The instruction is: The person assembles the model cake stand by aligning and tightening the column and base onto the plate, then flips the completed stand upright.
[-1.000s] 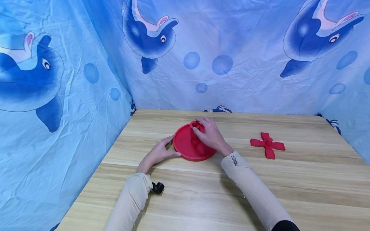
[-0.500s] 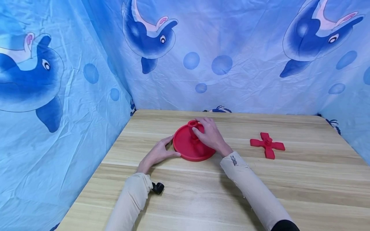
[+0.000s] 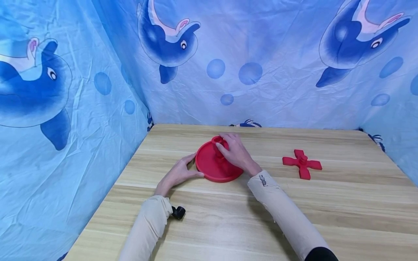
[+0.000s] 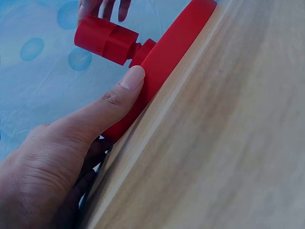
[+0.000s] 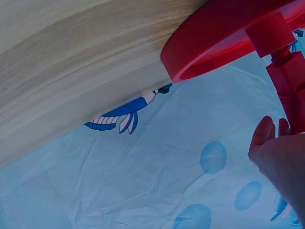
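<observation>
A shallow round red tray (image 3: 209, 163) lies on the table, with a short socket (image 5: 270, 34) standing at its centre. Above that socket is a red post (image 4: 107, 40), hollow at its upper end and joined through a narrow neck; whether the two are locked together cannot be told. My left hand (image 3: 180, 172) holds the tray's near-left rim, its thumb against the outer wall and its other fingers partly hidden. With thumb and fingers, my right hand (image 3: 237, 151) grips the post near its top. The post leans slightly left in the head view.
A red cross-shaped piece (image 3: 303, 164) with a small central knob lies to the right on the wooden table (image 3: 228, 224). Blue curtains (image 3: 271, 105) with dolphin pictures hang behind and at the sides. A black camera piece (image 3: 178, 212) sits at my left wrist.
The top of the post has shifted a little left, with my right hand moving slightly along with it. My left hand and the tray stay in place.
</observation>
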Action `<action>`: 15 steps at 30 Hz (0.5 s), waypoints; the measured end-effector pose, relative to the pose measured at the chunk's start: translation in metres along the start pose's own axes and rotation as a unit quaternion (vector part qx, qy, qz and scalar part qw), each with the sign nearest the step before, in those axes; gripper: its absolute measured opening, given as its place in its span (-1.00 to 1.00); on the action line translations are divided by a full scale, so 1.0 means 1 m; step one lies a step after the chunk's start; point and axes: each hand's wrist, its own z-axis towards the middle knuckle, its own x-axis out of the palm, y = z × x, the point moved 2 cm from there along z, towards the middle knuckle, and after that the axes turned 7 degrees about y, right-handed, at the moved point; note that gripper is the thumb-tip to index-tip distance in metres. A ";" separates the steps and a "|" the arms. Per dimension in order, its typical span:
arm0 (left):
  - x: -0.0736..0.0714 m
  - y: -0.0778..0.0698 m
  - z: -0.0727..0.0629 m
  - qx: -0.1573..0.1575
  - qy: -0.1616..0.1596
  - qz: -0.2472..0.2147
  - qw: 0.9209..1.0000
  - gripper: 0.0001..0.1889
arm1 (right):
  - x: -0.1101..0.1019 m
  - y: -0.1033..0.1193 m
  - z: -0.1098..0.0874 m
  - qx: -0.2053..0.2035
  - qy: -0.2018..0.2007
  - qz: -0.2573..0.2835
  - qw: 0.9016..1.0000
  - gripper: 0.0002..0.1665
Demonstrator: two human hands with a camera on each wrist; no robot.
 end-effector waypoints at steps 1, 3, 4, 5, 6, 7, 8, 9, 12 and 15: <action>0.000 0.000 0.000 0.001 0.000 0.000 1.000 0.09 | 0.001 0.000 0.001 -0.001 0.004 0.000 1.000 -0.41; 0.000 -0.001 0.000 0.002 0.001 -0.001 1.000 0.09 | 0.001 0.001 0.001 -0.002 0.007 0.002 1.000 -0.42; 0.001 -0.001 0.000 0.002 0.002 0.000 1.000 0.09 | 0.001 0.001 0.001 0.000 0.006 0.000 1.000 -0.42; 0.001 -0.001 0.000 0.002 0.002 0.000 1.000 0.09 | 0.001 0.001 0.001 0.001 0.004 -0.002 1.000 -0.41; 0.001 -0.001 0.000 0.002 0.003 0.000 1.000 0.09 | 0.001 0.001 0.001 0.003 0.001 -0.005 1.000 -0.40; 0.001 -0.002 0.000 0.001 0.002 0.002 1.000 0.10 | 0.001 0.000 0.000 0.004 -0.003 -0.007 1.000 -0.39; 0.001 -0.002 -0.001 0.000 0.003 0.002 1.000 0.10 | 0.001 0.000 0.000 0.005 -0.005 -0.011 1.000 -0.38; 0.000 -0.002 -0.001 0.001 0.003 0.002 1.000 0.10 | 0.000 0.000 0.000 0.005 -0.008 -0.013 1.000 -0.37; 0.000 -0.001 -0.001 -0.001 0.003 0.001 1.000 0.10 | -0.001 0.000 0.000 0.007 -0.007 -0.018 1.000 -0.35; 0.000 -0.001 -0.001 0.000 0.002 0.001 1.000 0.10 | -0.001 0.000 0.000 0.003 0.002 -0.017 1.000 -0.36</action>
